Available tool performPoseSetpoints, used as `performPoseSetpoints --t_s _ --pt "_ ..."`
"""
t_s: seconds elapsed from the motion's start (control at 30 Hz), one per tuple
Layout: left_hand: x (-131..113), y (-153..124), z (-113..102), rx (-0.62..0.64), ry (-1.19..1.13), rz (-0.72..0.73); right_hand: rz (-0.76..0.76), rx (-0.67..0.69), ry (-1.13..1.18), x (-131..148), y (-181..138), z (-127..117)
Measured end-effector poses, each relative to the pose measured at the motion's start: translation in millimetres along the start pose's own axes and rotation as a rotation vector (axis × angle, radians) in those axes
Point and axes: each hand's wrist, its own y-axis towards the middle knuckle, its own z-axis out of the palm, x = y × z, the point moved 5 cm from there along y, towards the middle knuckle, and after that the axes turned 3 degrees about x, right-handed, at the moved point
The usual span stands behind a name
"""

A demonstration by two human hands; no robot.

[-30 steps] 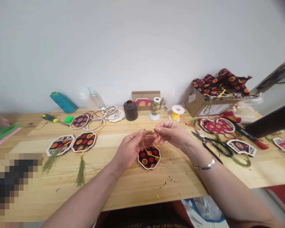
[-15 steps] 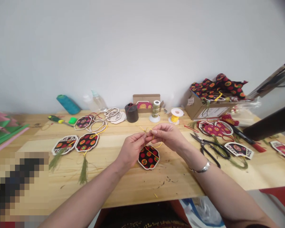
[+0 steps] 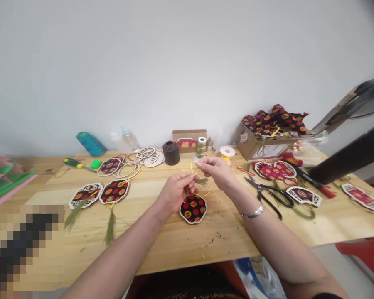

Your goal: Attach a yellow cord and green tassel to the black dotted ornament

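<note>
My left hand (image 3: 173, 192) and my right hand (image 3: 216, 170) meet above the middle of the wooden table (image 3: 180, 241), both pinching a thin yellow cord (image 3: 195, 169). The cord loops down to a black fabric-covered ornament (image 3: 193, 208) with red and yellow dots, which lies on the table just below my hands. A small green tuft (image 3: 202, 181) shows between my fingers. A silver bracelet (image 3: 252, 214) sits on my right wrist.
Finished ornaments with green tassels (image 3: 114, 192) lie at left, with wooden frames (image 3: 149, 155) behind. Thread spools (image 3: 171, 152), a yellow cord reel (image 3: 227, 153) and black scissors (image 3: 268, 194) stand near. A cardboard box of fabric (image 3: 268, 137) is at back right.
The wide loop of yellow cord has been pulled small. My hands have drawn closer together and moved slightly away from me. The view has tilted a little.
</note>
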Motion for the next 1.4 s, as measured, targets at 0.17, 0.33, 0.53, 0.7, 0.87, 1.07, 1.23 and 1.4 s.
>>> performPoseSetpoints --t_s 0.17,0.33,0.53,0.7,0.87,1.07,1.23,1.4 --pt "7 0 -5 0.016 0.000 -0.023 0.071 0.117 0.054 -13 -3 3" --pt "11 -4 -8 0.032 0.052 -0.061 0.054 0.141 -0.122 -8 -8 4" --pt "13 -6 -7 0.099 0.005 -0.179 -0.021 -0.010 -0.270 -2 -9 -4" --pt "18 -7 -7 0.115 -0.049 -0.293 -0.014 -0.095 -0.249 -8 -4 -15" --pt "21 -9 -5 0.138 -0.041 -0.331 -0.003 -0.177 -0.185 -8 -4 -20" --pt "23 -9 -1 0.177 -0.038 -0.330 -0.021 -0.286 -0.169 -9 -1 -28" --pt "24 -11 0 0.216 -0.026 -0.345 0.000 -0.314 -0.157 -9 0 -29" --pt "17 -8 -3 0.126 -0.082 -0.260 -0.034 -0.321 -0.146 -7 -2 -29"
